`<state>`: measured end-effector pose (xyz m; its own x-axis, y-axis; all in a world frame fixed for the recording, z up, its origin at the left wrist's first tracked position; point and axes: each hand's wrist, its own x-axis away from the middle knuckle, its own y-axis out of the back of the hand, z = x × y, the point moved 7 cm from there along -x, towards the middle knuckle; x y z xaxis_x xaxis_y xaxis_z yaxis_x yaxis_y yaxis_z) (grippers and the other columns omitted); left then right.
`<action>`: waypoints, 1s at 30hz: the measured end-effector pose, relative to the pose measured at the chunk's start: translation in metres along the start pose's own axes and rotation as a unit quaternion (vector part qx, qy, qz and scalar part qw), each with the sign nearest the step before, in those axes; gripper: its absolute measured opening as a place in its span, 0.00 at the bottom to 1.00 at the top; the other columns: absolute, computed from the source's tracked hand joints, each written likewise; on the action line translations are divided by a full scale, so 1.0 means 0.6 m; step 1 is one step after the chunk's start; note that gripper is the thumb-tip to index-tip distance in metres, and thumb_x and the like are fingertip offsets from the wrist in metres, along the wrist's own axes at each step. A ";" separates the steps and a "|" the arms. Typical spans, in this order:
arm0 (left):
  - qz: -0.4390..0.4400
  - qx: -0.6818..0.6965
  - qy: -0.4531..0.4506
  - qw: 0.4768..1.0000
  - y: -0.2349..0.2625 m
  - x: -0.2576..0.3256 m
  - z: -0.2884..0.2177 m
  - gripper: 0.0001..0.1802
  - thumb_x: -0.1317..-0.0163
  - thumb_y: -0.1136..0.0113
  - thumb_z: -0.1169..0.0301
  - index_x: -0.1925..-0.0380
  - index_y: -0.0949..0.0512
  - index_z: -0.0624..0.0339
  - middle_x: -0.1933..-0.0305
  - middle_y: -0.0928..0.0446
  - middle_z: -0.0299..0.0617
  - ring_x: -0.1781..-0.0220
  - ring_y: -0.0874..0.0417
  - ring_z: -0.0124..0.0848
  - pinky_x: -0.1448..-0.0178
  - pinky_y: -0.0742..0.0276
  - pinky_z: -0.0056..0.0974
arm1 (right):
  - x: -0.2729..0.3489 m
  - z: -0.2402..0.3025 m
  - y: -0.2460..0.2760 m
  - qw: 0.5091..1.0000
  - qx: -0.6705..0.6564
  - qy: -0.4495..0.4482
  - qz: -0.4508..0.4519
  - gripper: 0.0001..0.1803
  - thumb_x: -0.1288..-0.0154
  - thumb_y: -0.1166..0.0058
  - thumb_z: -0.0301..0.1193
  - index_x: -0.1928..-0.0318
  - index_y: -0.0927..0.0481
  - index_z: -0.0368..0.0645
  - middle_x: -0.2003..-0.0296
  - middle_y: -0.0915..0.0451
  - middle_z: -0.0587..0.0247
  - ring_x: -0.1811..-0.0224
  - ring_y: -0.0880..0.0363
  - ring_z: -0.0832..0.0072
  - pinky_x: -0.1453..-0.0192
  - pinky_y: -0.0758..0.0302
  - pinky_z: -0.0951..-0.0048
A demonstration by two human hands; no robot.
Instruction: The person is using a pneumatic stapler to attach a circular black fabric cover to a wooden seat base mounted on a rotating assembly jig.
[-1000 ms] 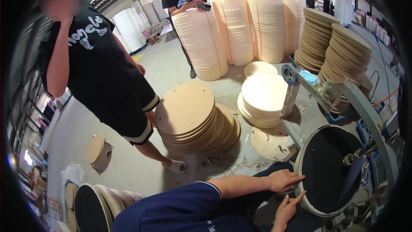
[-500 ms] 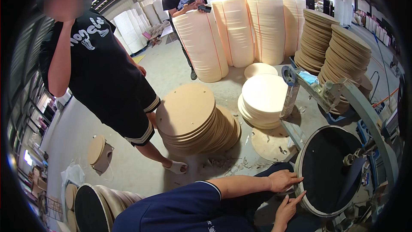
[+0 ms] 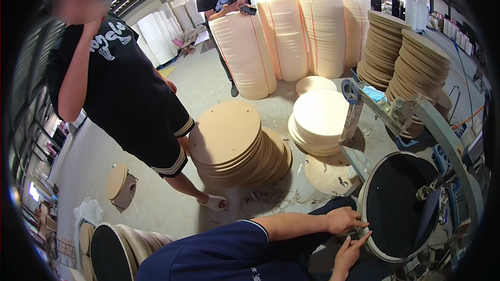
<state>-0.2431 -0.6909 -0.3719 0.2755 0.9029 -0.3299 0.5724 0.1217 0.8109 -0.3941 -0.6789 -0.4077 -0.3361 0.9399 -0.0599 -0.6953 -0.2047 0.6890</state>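
A large round disc (image 3: 398,205) with a black face and a pale raised rim stands tilted at the lower right, against a metal machine frame. At its near-left edge my left hand (image 3: 344,220) lies with the index finger stretched onto the rim and the other fingers loosely bent. Just below it my right hand (image 3: 348,256) also points its index finger at the rim, the tip touching or very close. Neither hand holds anything. A metal arm with a rod (image 3: 440,184) reaches across the disc's right side. My dark trousers partly show behind the hands.
Stacked brown round boards (image 3: 226,130) stand ahead, beside pale round pads (image 3: 322,117). A curved machine arm (image 3: 450,140) is at right. A person in black (image 3: 117,88) stands close at left; another stands behind wrapped foam rolls (image 3: 245,54). More black-faced discs (image 3: 110,255) sit lower left.
My left index fingertip has slid slightly down along the rim, nearer to the right one. The right hand and the disc look unmoved. The person at left has shifted slightly.
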 end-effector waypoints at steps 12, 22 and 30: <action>0.026 -0.023 -0.009 0.999 0.001 -0.005 -0.010 0.31 0.34 0.37 0.66 0.29 0.24 0.39 0.57 0.24 0.39 0.56 0.19 0.38 0.50 0.27 0.42 | 0.000 0.008 0.009 1.000 -0.005 -0.003 -0.005 0.47 0.21 0.48 0.31 0.15 0.63 0.40 0.72 0.22 0.51 0.67 0.19 0.49 0.58 0.25 0.51; 0.030 -0.022 -0.002 0.999 -0.005 -0.003 -0.004 0.33 0.36 0.36 0.65 0.29 0.25 0.39 0.56 0.23 0.39 0.54 0.19 0.38 0.49 0.27 0.43 | 0.000 0.006 0.006 1.000 0.000 -0.009 -0.003 0.47 0.22 0.47 0.31 0.15 0.62 0.41 0.72 0.22 0.52 0.66 0.19 0.49 0.57 0.25 0.50; 0.027 -0.020 0.000 0.999 -0.004 -0.003 -0.007 0.34 0.37 0.36 0.66 0.28 0.25 0.39 0.55 0.22 0.39 0.54 0.19 0.37 0.49 0.27 0.43 | 0.000 0.005 0.006 1.000 0.001 -0.004 -0.006 0.48 0.22 0.46 0.30 0.15 0.63 0.41 0.72 0.22 0.52 0.66 0.19 0.49 0.57 0.25 0.50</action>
<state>-0.2481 -0.6914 -0.3713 0.3050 0.9085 -0.2857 0.5257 0.0895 0.8460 -0.3948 -0.6788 -0.4031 -0.3229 0.9444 -0.0622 -0.6982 -0.1933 0.6893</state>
